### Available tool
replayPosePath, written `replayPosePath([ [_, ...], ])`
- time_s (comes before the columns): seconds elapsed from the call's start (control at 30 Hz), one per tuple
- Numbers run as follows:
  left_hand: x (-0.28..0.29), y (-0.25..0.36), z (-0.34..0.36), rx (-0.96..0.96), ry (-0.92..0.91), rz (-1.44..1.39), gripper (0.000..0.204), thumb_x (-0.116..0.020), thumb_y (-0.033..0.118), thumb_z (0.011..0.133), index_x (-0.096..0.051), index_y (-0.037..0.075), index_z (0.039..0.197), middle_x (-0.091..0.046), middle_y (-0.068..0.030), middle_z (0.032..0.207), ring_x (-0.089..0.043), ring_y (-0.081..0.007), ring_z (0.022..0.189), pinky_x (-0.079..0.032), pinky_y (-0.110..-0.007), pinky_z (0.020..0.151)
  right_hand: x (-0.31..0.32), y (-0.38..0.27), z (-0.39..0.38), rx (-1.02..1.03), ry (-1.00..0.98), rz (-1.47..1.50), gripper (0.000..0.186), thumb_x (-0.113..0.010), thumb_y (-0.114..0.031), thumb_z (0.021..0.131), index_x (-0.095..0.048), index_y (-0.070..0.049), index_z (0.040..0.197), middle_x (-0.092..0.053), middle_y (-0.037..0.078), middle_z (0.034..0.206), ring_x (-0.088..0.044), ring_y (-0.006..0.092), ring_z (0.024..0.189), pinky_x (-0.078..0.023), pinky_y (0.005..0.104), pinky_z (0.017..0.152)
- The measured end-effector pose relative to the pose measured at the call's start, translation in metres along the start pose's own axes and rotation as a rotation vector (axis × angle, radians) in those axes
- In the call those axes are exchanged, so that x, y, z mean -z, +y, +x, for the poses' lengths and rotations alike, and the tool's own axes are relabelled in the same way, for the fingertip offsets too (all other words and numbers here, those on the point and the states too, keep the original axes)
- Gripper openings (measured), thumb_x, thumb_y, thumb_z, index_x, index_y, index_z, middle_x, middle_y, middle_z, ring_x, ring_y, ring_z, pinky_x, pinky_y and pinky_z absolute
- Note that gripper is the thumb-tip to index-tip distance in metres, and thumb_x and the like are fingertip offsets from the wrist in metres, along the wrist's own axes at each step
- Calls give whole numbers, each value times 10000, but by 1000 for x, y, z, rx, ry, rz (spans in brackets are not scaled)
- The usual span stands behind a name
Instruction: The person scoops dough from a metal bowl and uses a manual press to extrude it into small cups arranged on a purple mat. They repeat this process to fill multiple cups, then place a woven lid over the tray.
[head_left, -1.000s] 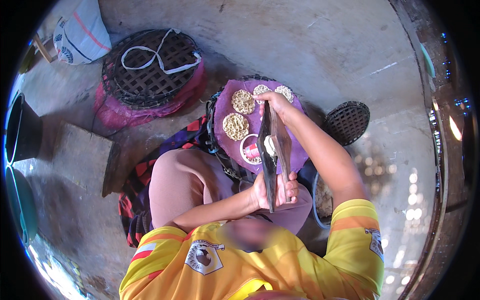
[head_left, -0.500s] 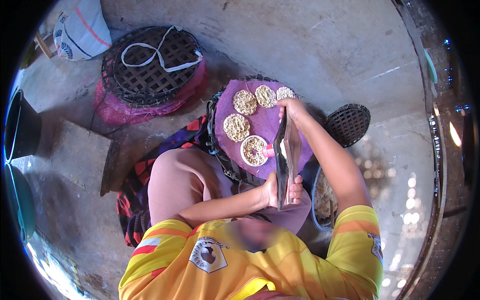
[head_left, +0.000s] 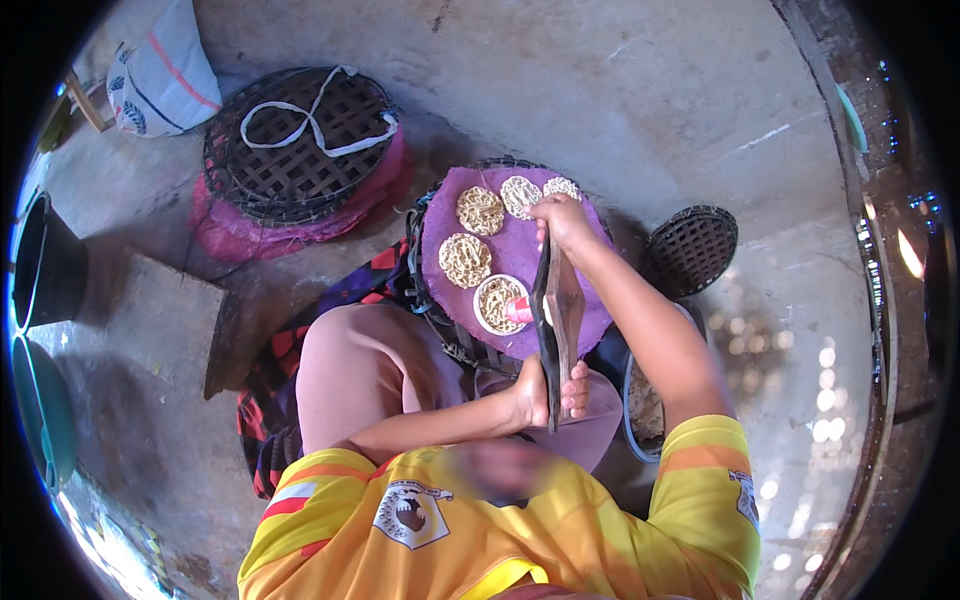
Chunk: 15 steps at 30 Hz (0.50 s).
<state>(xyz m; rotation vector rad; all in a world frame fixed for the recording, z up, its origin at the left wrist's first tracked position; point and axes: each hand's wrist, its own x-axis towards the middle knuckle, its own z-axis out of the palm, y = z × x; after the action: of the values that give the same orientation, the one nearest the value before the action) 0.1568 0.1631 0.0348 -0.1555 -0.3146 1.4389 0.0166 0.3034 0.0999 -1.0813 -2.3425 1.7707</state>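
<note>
My left hand grips the near end of a wooden hand press, its fingers wrapped round the two long boards. At the far end my right hand is closed round the same press. A red tube sticks out from the press's left side, over a round white ring. Inside the ring lie pale dough strands. Beyond it, more round strand cakes, such as this one and another, lie in an arc on purple cloth. Part of the farthest cake is behind my right hand.
The cloth covers a dark woven basket. A tub of pale crumbly stuff stands beside my right arm, near a small dark basket. Leftward are a lidded basket with a white strap, a board and a black bucket.
Both hands and the press have shifted slightly left, and its boards are closer together. The red tube is over the ring's middle, and more strands fill the ring.
</note>
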Motion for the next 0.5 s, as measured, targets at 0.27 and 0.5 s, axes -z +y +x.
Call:
replayPosePath([
  [0.27,-1,-3,-6,64,-124,146,349,-350,399,845,-441,92,704,-368,-2,533,-362,-155,479,-347,-309,553,27,2,-27,76,-136,320,351,-570,-399,830,-477,-91,971,-577,70,716,-551,135,524,-480,289,450],
  [0.5,-9,6,-5,138,-619,-12,329,-379,359,906,-476,92,741,-402,8,554,-398,-123,496,-360,-281,565,22,96,-78,-99,-448,674,914,-291,-790,742,-407,-74,1299,-565,91,1103,-548,222,988,-444,331,860],
])
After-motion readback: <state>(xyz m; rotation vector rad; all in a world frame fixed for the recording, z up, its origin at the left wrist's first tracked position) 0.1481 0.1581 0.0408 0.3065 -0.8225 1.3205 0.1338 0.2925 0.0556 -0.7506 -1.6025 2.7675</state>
